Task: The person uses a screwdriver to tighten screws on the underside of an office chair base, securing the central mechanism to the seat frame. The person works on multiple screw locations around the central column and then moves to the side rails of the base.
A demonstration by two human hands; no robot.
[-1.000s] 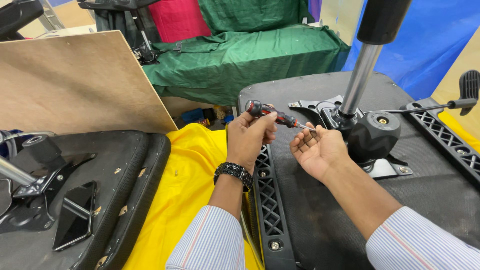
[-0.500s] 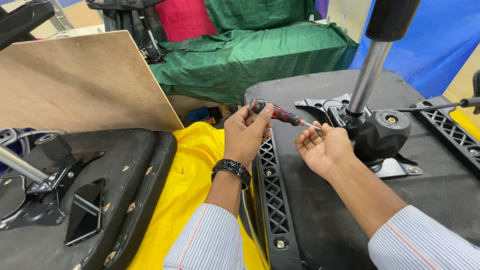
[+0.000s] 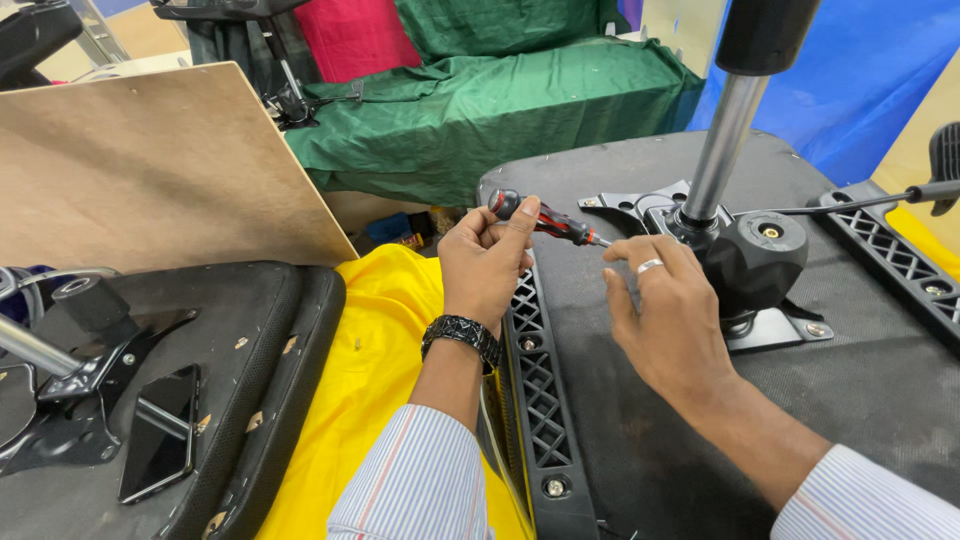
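Observation:
My left hand (image 3: 487,262) grips a screwdriver (image 3: 545,219) with a red and black handle, its shaft pointing right toward the metal mechanism plate (image 3: 640,212) of an upturned black chair seat (image 3: 640,440). My right hand (image 3: 665,315) hovers palm down over the seat, fingers spread, a ring on one finger, fingertips close to the screwdriver tip. A chrome gas cylinder (image 3: 722,145) rises from the mechanism beside a black knob (image 3: 757,262). I cannot see whether the right hand holds a small part.
A second upturned chair seat (image 3: 240,400) lies at left with a phone (image 3: 160,432) on it. Yellow cloth (image 3: 375,380) lies between the seats. A plywood board (image 3: 150,165) leans at back left, with a green-draped surface (image 3: 490,110) behind. A black lattice armrest bracket (image 3: 535,390) runs beside my left wrist.
My right hand has turned from palm up to palm down and spread its fingers near the screwdriver tip. The left hand keeps the screwdriver in about the same place.

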